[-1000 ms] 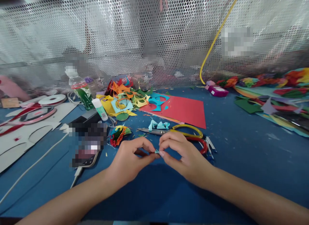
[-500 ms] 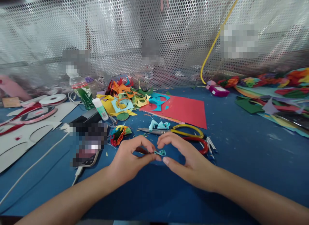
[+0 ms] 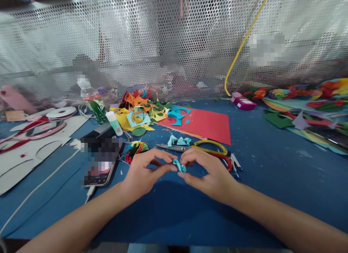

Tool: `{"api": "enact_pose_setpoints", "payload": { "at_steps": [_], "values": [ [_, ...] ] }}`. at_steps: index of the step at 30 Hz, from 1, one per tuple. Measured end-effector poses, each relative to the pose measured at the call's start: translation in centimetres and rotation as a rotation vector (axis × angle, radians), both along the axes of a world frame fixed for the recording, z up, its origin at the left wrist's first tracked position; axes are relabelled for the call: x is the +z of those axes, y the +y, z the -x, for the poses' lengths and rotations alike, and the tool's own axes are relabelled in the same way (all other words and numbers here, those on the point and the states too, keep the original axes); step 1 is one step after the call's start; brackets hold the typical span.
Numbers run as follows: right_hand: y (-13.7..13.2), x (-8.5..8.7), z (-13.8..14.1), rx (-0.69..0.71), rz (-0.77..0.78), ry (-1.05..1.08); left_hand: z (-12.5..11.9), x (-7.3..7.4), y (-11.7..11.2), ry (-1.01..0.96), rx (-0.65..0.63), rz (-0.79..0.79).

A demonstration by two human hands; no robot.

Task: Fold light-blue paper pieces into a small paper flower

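A small curled piece of light-blue paper (image 3: 179,166), rolled into a scroll at both ends, is held up over the blue table. My left hand (image 3: 145,171) pinches its left side between thumb and fingers. On the other side, the thumb and bent fingers of my right hand (image 3: 213,175) close on its right end. Just behind my hands lie scissors (image 3: 206,146) with one yellow and one red handle, partly covered by my right hand. Two more folded light-blue paper pieces (image 3: 183,141) rest by the blades. A multicoloured paper ball (image 3: 136,148) sits beyond my left hand.
Behind are paper scraps (image 3: 138,108), a red sheet (image 3: 206,124), a glue stick (image 3: 114,123) and a green-labelled bottle (image 3: 96,106). A phone (image 3: 104,164) with its cable lies at left. Purple box (image 3: 244,103) and coloured papers (image 3: 280,119) are at right. A perforated metal panel (image 3: 201,46) stands behind.
The curled paper has been turned and tilted, so its scrolled ends show more. My right fingers have moved in and closed on it. My left hand keeps its pinch.
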State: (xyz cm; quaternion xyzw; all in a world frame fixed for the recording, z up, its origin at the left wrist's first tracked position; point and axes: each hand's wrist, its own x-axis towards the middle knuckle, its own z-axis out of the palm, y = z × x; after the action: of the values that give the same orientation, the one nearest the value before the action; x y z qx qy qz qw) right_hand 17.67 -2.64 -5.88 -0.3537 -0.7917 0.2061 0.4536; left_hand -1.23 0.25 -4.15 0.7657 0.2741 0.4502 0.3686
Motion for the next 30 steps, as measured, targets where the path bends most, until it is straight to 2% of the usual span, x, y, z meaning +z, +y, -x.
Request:
{"api": "enact_pose_setpoints", "payload": {
  "at_steps": [5, 9, 14, 16, 21, 27, 30],
  "values": [
    [0.24, 0.12, -0.10, -0.062, -0.079, -0.018, 0.21, 0.05, 0.14, 0.086, -0.040, -0.011],
    [0.40, 0.04, -0.38, -0.041, -0.189, -0.068, 0.16, 0.05, 0.07, 0.191, -0.129, 0.104],
    [0.58, 0.08, -0.43, -0.018, -0.228, -0.073, -0.09, 0.10, 0.13, 0.190, -0.101, 0.240],
    [0.66, 0.12, -0.34, 0.008, -0.210, -0.027, -0.10, 0.15, 0.20, 0.178, -0.112, 0.254],
    [0.79, 0.05, -0.10, 0.105, -0.131, 0.105, 0.08, 0.38, 0.22, 0.159, -0.235, 0.189],
    [0.68, -0.37, 0.16, 0.113, 0.049, 0.217, 0.13, 0.51, -0.14, 0.170, -0.175, 0.104],
    [0.41, -0.55, 0.40, 0.164, 0.155, 0.296, -0.02, 0.46, -0.44, 0.176, -0.149, 0.073]
  ]
}}
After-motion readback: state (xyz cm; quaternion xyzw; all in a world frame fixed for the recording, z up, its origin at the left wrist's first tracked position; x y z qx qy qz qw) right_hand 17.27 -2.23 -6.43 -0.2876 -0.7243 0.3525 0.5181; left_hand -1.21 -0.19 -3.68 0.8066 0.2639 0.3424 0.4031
